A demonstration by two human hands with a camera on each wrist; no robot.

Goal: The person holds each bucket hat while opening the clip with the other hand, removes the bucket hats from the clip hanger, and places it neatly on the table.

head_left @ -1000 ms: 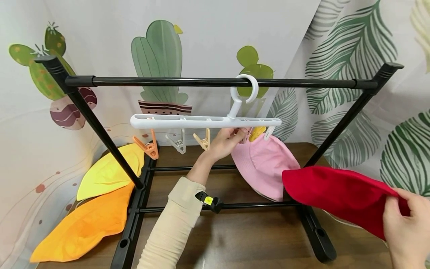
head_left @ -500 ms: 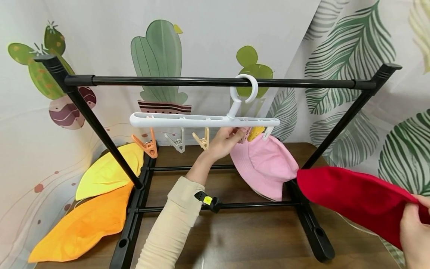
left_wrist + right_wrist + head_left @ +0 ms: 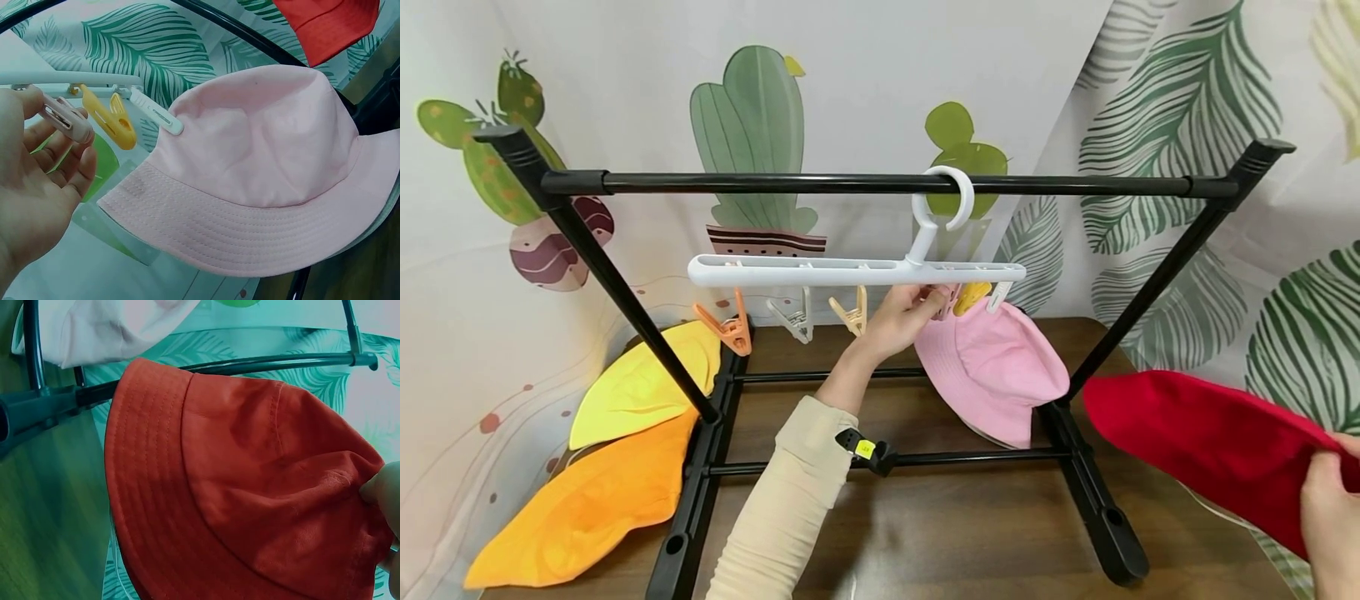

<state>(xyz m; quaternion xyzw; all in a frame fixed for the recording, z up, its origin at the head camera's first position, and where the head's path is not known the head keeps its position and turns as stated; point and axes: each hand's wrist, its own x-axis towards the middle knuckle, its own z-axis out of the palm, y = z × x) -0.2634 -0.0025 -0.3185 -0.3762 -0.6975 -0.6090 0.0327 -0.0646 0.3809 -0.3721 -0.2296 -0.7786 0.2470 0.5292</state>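
Note:
My left hand [image 3: 898,323] pinches a pink clothespin [image 3: 69,122] under the white hanger [image 3: 820,271], which hooks over a black rail. Beside it hang a yellow clothespin [image 3: 111,119] and a white clothespin [image 3: 156,112], and the pink bucket hat [image 3: 250,144] hangs at the white one. At the right, my right hand [image 3: 1333,508] grips a red bucket hat [image 3: 231,481] by its crown, with the brim pointing toward the rack. Along the hanger's left half hang an orange clothespin [image 3: 730,325], a grey clothespin [image 3: 796,317] and a cream clothespin [image 3: 853,312].
A black rack [image 3: 1120,333] stands on the brown wooden table [image 3: 970,533]; its posts and feet flank the hanger. A yellow hat [image 3: 651,379] and an orange hat [image 3: 591,500] lie by its left foot. Printed curtains [image 3: 865,83] hang close behind.
My right hand has moved the red hat to the right, away from the pink hat, which it overlapped at first. The left hand stays at the pink clothespin.

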